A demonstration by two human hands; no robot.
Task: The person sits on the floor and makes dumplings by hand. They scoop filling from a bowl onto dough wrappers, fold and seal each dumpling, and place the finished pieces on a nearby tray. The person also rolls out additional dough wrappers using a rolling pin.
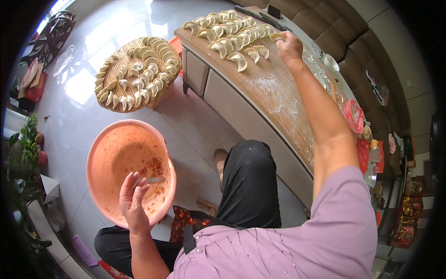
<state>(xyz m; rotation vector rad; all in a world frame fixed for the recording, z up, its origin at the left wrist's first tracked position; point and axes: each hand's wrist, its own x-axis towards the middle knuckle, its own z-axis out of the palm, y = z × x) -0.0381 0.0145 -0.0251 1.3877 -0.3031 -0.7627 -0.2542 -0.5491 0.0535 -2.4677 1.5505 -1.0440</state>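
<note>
My right hand (290, 48) reaches over the floured wooden board (275, 94) and holds a folded dumpling (277, 36) beside the rows of dumplings (238, 41) at its far end. Above the pink plastic basin (104, 153) is my left hand (134, 205), fingers spread, seemingly empty. Behind its fingers, a flat utensil (155, 180) shows in the basin; whether the fingers touch it I cannot tell. Some reddish filling (155, 167) clings to the basin's inside. On a round woven tray (120, 61) to the left lie many more dumplings, arranged in curved rows.
A low cabinet (240, 101) carries the board. Along its far side are a phone (274, 12), a white bowl (331, 62) and a red plastic bag (354, 116), with a brown sofa (369, 42) behind. Potted plants (29, 143) line the left edge.
</note>
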